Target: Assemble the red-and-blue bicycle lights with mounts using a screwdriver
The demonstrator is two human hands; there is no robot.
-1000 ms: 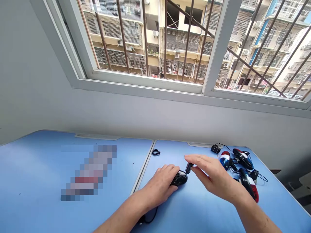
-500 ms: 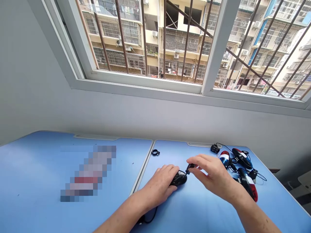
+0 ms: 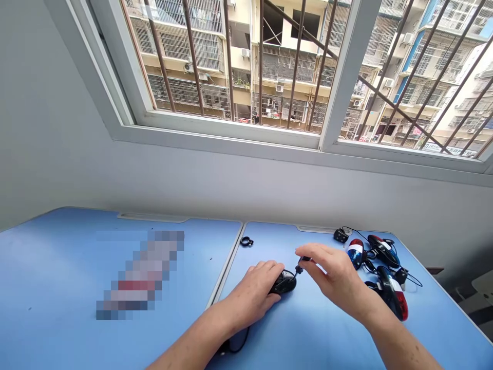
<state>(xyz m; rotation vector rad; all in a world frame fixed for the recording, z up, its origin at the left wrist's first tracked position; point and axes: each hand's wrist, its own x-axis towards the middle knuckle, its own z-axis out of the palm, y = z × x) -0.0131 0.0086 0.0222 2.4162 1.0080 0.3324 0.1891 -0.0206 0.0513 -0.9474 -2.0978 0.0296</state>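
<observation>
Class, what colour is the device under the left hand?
The device is black, seen in the head view.

plain room, barred window (image 3: 344,77), blue tabletop (image 3: 316,331)

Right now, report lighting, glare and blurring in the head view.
Head view throughout: daylight through the brown-barred window; pale glare on the smooth blue tabletop, left; pixelated patch there; slim dark tool in the bare right hand, tip unclear.

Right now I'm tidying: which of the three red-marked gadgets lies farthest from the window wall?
The front gadget, its red end pointing away from the wall; the left gadget and rear gadget lie closer.
</observation>
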